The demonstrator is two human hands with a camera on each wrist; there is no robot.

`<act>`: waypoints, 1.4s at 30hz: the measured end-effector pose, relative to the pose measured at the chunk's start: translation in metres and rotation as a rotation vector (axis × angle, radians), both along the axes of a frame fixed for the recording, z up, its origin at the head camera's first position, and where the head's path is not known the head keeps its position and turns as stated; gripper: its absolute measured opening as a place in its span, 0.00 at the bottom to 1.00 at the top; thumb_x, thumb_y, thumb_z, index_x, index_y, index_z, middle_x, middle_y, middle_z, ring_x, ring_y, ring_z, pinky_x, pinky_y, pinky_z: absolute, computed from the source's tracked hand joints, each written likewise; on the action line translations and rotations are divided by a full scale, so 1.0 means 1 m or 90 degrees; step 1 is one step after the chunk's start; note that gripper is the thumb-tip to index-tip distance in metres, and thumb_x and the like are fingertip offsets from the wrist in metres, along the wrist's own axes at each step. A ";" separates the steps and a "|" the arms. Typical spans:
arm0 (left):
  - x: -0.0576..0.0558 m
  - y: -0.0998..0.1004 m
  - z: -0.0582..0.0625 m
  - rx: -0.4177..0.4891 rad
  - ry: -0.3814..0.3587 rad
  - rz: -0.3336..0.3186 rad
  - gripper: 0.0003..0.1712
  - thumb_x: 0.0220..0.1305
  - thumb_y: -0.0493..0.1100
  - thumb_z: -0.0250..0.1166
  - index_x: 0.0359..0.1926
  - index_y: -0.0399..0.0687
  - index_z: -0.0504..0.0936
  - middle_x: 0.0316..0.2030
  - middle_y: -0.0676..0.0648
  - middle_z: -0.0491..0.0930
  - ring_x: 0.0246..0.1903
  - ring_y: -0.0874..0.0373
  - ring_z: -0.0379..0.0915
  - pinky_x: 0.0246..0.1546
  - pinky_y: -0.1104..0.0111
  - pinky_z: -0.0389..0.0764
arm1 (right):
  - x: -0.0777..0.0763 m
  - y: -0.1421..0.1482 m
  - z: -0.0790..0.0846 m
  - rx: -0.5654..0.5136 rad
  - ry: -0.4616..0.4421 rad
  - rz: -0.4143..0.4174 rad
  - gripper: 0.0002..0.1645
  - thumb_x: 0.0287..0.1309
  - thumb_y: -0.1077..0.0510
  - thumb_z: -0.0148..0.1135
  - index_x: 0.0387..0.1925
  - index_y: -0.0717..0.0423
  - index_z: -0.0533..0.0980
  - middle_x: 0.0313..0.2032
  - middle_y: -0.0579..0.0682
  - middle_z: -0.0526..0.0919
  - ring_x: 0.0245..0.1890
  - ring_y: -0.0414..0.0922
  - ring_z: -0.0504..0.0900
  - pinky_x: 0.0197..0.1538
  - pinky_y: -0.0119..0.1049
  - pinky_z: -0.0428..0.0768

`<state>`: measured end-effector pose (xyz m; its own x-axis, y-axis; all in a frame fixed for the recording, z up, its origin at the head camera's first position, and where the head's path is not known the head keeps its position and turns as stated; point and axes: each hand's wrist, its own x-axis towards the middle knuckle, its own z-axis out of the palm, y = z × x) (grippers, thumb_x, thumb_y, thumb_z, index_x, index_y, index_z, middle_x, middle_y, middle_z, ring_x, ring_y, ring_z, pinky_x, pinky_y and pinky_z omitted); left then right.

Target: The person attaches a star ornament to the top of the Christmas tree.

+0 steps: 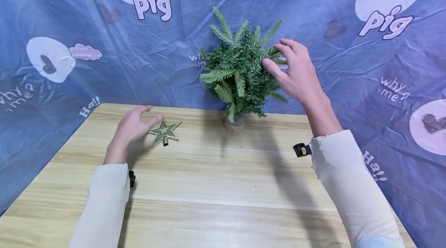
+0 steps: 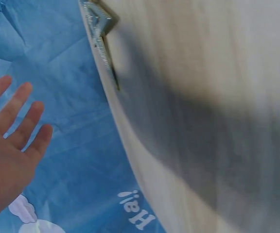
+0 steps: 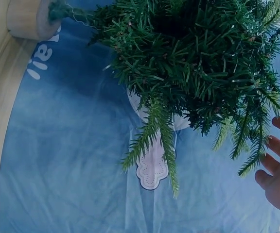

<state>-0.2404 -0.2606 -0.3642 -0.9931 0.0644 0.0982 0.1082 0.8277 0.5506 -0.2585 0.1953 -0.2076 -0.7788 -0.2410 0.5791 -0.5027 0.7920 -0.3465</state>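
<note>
A small artificial Christmas tree [image 1: 240, 69] stands upright on a round wooden base [image 1: 235, 124] at the table's back edge. My right hand [image 1: 296, 71] is raised at the tree's right side, fingers spread and slightly bent. In the right wrist view its fingers [image 3: 276, 165] are beside the light green branch tips [image 3: 249, 158]; whether they touch cannot be told. On the table to the left lies a gold glittery star topper [image 1: 163, 129] with a short socket. My left hand [image 1: 134, 124] hovers over the star's left side, fingers extended, holding nothing.
The wooden table [image 1: 209, 186] ends at the back against a blue printed cloth [image 1: 167, 69], which also hangs along both sides. Dark bands with small black devices sit at both cuffs. A few tiny specks dot the tabletop.
</note>
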 end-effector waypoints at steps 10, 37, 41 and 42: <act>-0.002 -0.011 -0.018 0.027 -0.059 -0.025 0.52 0.63 0.69 0.64 0.75 0.40 0.63 0.73 0.31 0.59 0.69 0.28 0.56 0.65 0.34 0.58 | -0.005 -0.003 0.001 0.027 0.025 0.011 0.36 0.71 0.42 0.56 0.68 0.63 0.71 0.72 0.61 0.66 0.74 0.58 0.59 0.77 0.47 0.43; -0.002 -0.016 -0.041 0.062 -0.143 -0.087 0.51 0.56 0.59 0.75 0.71 0.34 0.66 0.66 0.27 0.67 0.63 0.29 0.64 0.64 0.38 0.63 | -0.002 -0.006 0.005 0.040 -0.047 -0.013 0.37 0.71 0.38 0.54 0.69 0.59 0.71 0.74 0.57 0.62 0.72 0.58 0.59 0.70 0.60 0.61; -0.003 -0.016 -0.041 0.071 -0.152 -0.087 0.52 0.55 0.58 0.76 0.71 0.34 0.66 0.66 0.26 0.66 0.63 0.30 0.63 0.64 0.37 0.62 | -0.001 -0.006 0.006 0.040 -0.044 -0.013 0.37 0.71 0.38 0.54 0.69 0.59 0.71 0.74 0.57 0.63 0.72 0.58 0.60 0.70 0.60 0.61; -0.004 -0.016 -0.041 0.069 -0.151 -0.086 0.51 0.55 0.58 0.77 0.70 0.34 0.67 0.66 0.26 0.66 0.63 0.30 0.63 0.64 0.37 0.63 | -0.001 -0.007 0.006 0.040 -0.043 -0.012 0.37 0.71 0.38 0.54 0.69 0.59 0.71 0.74 0.57 0.63 0.72 0.58 0.60 0.70 0.60 0.61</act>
